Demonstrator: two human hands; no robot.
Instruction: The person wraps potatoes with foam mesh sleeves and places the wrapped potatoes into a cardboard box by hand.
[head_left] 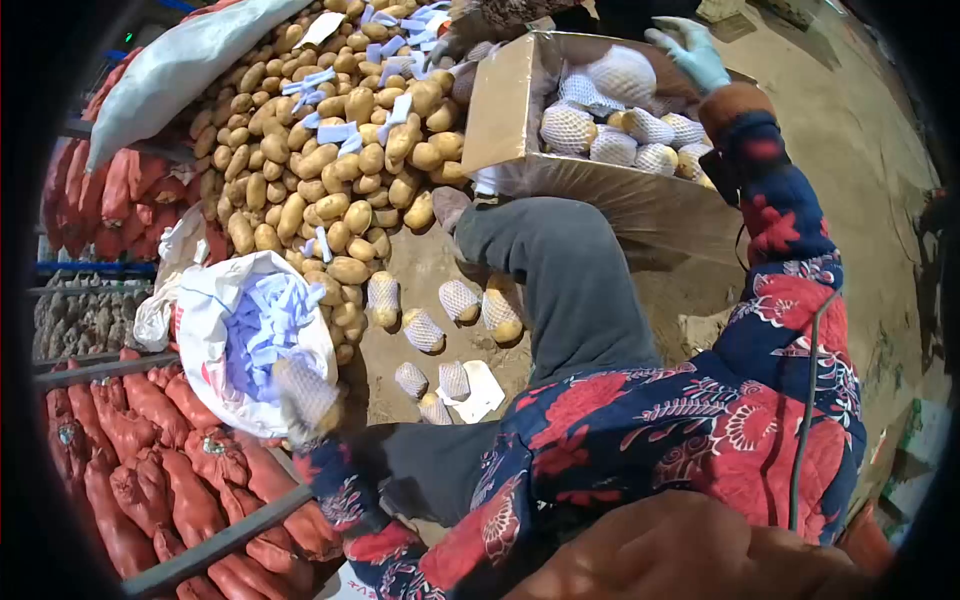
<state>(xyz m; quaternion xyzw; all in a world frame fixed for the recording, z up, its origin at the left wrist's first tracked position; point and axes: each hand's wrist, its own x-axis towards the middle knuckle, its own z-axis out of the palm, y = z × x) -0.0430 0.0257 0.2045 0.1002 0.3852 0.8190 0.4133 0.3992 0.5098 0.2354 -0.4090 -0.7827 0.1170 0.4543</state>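
Observation:
My left hand (303,425), smeared by motion, is closed around a potato in a white foam net (308,385). It is beside a white sack (205,345) full of pale purple foam net sleeves (262,325). My gloved right hand (700,62) has its fingers apart at the far right side of a cardboard box (500,115); nothing shows in it. Inside the box lie several net-wrapped potatoes (613,147). More wrapped potatoes (423,330) rest on the ground between my legs, a few by a white scrap (480,393).
A large heap of loose potatoes (310,165) spreads in front of me, with foam sleeves (338,132) scattered over it. Filled red net bags (170,465) line the left behind metal bars (225,545). A pale sack (180,75) lies at upper left. Bare ground (850,200) is on the right.

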